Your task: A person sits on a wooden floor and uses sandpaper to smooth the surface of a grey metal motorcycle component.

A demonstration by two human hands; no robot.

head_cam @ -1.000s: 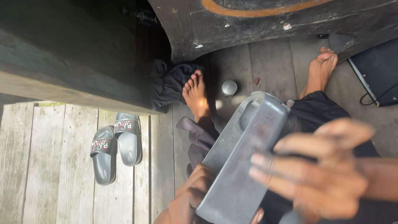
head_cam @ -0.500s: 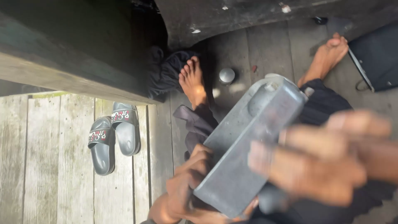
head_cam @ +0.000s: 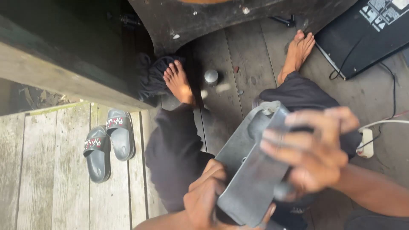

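While both hands clamp the grey slab-like part point(head_cam: 255, 170) over the lap, left hand point(head_cam: 208, 200) at its lower end, right hand point(head_cam: 311, 157) blurred mid-length, we judge steady two-sided support advisable.

perhaps home porch, plank floor point(head_cam: 51, 170); slide sandals point(head_cam: 108, 142)

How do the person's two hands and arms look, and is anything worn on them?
Both the left hand and the right hand are bare: no gloves, rings or watch visible. The forearms are bare too, with no sleeves in view. The right hand is blurred, so fine details cannot be told.
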